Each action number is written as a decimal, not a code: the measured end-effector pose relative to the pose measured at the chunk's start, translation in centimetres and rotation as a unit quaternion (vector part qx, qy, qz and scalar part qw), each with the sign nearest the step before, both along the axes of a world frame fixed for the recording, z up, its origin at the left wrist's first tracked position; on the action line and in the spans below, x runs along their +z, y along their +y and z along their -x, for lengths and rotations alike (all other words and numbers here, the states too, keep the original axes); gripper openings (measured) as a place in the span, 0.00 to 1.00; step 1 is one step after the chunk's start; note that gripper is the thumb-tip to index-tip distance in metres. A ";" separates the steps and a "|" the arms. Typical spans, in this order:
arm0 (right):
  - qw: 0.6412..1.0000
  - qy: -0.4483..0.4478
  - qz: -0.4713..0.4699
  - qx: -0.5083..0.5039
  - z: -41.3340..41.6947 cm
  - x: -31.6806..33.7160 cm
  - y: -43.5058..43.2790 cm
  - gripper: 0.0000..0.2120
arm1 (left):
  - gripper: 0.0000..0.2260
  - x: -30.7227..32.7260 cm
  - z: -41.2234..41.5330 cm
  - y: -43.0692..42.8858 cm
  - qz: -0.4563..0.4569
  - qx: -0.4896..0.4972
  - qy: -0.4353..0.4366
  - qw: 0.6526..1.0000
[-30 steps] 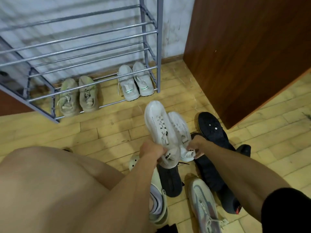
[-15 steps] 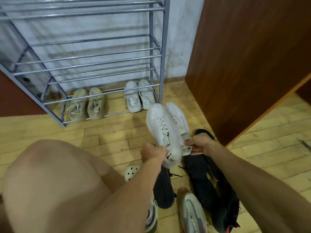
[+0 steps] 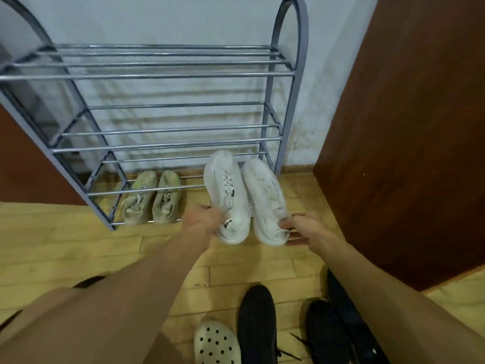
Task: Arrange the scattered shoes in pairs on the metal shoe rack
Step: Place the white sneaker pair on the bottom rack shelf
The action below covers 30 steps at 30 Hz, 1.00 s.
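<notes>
hands (image 3: 203, 219) grip white sneakers (image 3: 228, 195) (paired)

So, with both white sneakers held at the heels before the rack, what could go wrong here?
The left hand and right hand grip the white sneakers only at the heels, so one could slip. The metal rack has spaced bars for shelves; a toe may catch or drop between them. The black shoes and white clog lie underfoot, a possible trip.

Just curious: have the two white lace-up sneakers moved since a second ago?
Yes: the white lace-up sneakers moved forward to the grey metal shoe rack.
</notes>
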State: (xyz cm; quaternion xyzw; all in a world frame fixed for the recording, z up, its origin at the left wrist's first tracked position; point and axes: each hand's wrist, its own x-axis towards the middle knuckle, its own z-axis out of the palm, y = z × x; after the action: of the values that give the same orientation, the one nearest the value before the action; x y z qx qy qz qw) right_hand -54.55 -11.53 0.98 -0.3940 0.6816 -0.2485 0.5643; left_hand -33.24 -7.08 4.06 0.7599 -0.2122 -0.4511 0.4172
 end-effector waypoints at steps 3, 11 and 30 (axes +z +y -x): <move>1.000 -0.025 0.014 0.003 -2.4 0.3 -3.7 0.06 | 0.08 0.4 -2.2 -3.6 0.019 -0.007 0.011 1.000; 0.999 0.005 0.048 -0.021 -7.6 -0.5 -12.9 0.08 | 0.05 -0.6 -6.6 -13.0 0.034 -0.050 -0.004 0.998; 0.988 0.078 0.132 0.014 -8.6 -3.6 -15.1 0.13 | 0.18 -4.9 -7.2 -16.1 0.031 -0.098 0.007 0.995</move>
State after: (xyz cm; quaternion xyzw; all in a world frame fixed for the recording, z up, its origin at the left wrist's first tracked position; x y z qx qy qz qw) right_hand -45.90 -26.65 -2.63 -0.4924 0.6791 -0.2970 0.4562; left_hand -26.00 -23.13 -0.84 0.7191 -0.2961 -0.4884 0.3958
